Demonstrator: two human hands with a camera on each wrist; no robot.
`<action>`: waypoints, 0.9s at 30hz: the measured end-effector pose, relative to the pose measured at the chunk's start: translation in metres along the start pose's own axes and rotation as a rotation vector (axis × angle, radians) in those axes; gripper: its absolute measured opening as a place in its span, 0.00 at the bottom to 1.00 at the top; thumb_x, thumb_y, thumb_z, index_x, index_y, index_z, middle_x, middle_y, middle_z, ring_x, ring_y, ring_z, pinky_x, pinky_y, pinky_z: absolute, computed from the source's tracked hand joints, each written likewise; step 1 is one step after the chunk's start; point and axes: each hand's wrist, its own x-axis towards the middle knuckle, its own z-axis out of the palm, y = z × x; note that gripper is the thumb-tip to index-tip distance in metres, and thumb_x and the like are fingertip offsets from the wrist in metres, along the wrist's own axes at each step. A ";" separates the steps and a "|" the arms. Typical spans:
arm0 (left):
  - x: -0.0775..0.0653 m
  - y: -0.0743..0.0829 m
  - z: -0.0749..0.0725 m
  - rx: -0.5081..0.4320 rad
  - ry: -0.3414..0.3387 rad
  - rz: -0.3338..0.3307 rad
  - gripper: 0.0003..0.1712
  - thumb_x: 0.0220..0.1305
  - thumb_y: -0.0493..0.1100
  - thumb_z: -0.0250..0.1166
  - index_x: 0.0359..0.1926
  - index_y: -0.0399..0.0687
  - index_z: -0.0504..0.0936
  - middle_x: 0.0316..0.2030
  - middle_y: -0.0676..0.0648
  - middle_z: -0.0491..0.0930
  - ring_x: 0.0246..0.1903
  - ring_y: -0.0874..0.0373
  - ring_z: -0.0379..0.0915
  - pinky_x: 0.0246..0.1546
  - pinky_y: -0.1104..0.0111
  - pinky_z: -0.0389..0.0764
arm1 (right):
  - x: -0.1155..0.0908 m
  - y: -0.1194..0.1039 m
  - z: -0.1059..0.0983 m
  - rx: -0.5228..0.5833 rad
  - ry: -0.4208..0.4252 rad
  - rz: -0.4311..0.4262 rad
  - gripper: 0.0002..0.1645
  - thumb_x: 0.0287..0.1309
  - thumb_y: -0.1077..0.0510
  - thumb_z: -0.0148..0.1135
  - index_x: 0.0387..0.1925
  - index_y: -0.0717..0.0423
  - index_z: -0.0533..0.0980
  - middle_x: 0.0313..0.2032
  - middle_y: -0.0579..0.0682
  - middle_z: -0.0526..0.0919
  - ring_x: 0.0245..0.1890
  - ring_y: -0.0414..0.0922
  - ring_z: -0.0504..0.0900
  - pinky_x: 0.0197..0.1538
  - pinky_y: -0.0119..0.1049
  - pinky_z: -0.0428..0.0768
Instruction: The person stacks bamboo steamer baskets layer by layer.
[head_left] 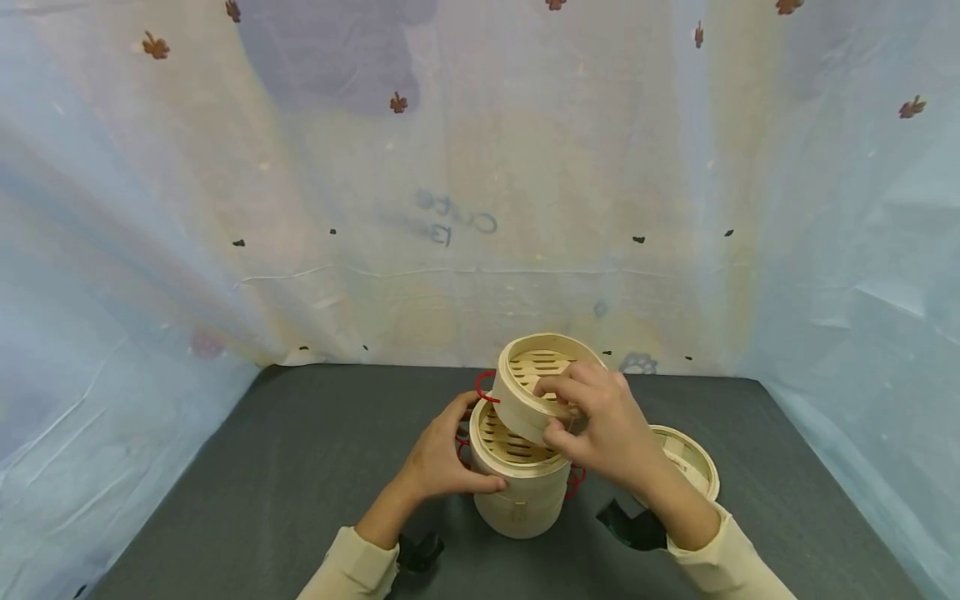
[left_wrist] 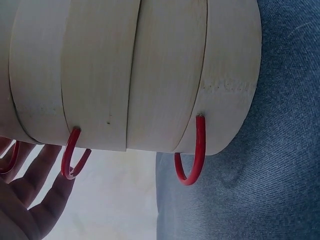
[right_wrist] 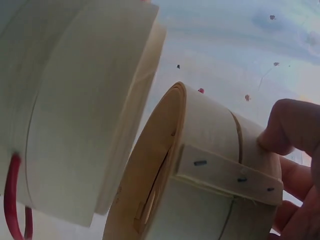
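Two grips: your left hand (head_left: 446, 462) curls round the lower steamer stack (head_left: 521, 492), likely bracing it upright on the table (head_left: 300, 483); your right hand (head_left: 592, 412) pinches the tilted upper basket (head_left: 517, 410) by its rim, presumably to carry its weight. Round bamboo piece (head_left: 693, 458) lies farther back, right.

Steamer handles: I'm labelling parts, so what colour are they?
Red; the handles show best in the left wrist view.

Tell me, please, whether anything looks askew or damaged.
The upper basket is tilted over the steamer stack, probably because the right hand grips it. Writing on the backdrop looks mirrored. No spill or damage shows.
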 end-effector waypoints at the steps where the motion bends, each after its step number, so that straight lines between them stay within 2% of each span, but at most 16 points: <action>1: 0.000 0.000 0.000 0.004 -0.001 0.002 0.58 0.35 0.59 0.80 0.68 0.64 0.60 0.54 0.57 0.74 0.46 0.59 0.77 0.42 0.66 0.80 | 0.000 -0.001 0.000 -0.003 -0.002 -0.002 0.21 0.36 0.64 0.61 0.36 0.42 0.80 0.25 0.37 0.69 0.28 0.35 0.63 0.37 0.40 0.60; 5: 0.000 -0.001 0.000 0.000 -0.006 0.007 0.58 0.36 0.59 0.80 0.69 0.64 0.60 0.55 0.57 0.74 0.47 0.59 0.77 0.43 0.66 0.80 | -0.001 -0.005 0.003 -0.013 -0.008 -0.013 0.20 0.36 0.64 0.62 0.36 0.43 0.80 0.25 0.37 0.69 0.28 0.35 0.62 0.37 0.39 0.60; 11: 0.001 -0.001 0.001 -0.041 -0.014 -0.006 0.58 0.36 0.58 0.81 0.69 0.67 0.59 0.55 0.55 0.74 0.43 0.58 0.78 0.35 0.66 0.82 | -0.002 -0.010 0.005 -0.016 -0.018 -0.027 0.19 0.37 0.63 0.62 0.36 0.44 0.81 0.25 0.37 0.69 0.27 0.34 0.62 0.35 0.36 0.59; 16: 0.000 0.000 0.001 -0.051 -0.008 -0.008 0.58 0.35 0.58 0.81 0.69 0.68 0.59 0.53 0.54 0.74 0.42 0.60 0.78 0.33 0.66 0.82 | -0.003 -0.013 0.006 -0.022 -0.030 -0.039 0.19 0.36 0.62 0.63 0.36 0.44 0.81 0.25 0.36 0.69 0.27 0.33 0.62 0.33 0.34 0.57; 24: -0.003 0.002 0.000 -0.061 -0.015 -0.084 0.59 0.35 0.58 0.81 0.69 0.67 0.59 0.52 0.54 0.75 0.40 0.60 0.78 0.30 0.66 0.82 | -0.006 -0.018 0.009 -0.021 -0.040 -0.061 0.19 0.36 0.62 0.63 0.36 0.44 0.81 0.25 0.36 0.68 0.27 0.33 0.61 0.34 0.34 0.56; 27: -0.003 0.002 0.000 -0.081 -0.016 -0.083 0.59 0.36 0.57 0.81 0.69 0.67 0.58 0.53 0.53 0.75 0.40 0.60 0.77 0.29 0.65 0.82 | -0.006 -0.020 0.011 -0.017 -0.028 -0.069 0.20 0.35 0.63 0.64 0.36 0.43 0.81 0.24 0.36 0.68 0.26 0.33 0.61 0.33 0.34 0.57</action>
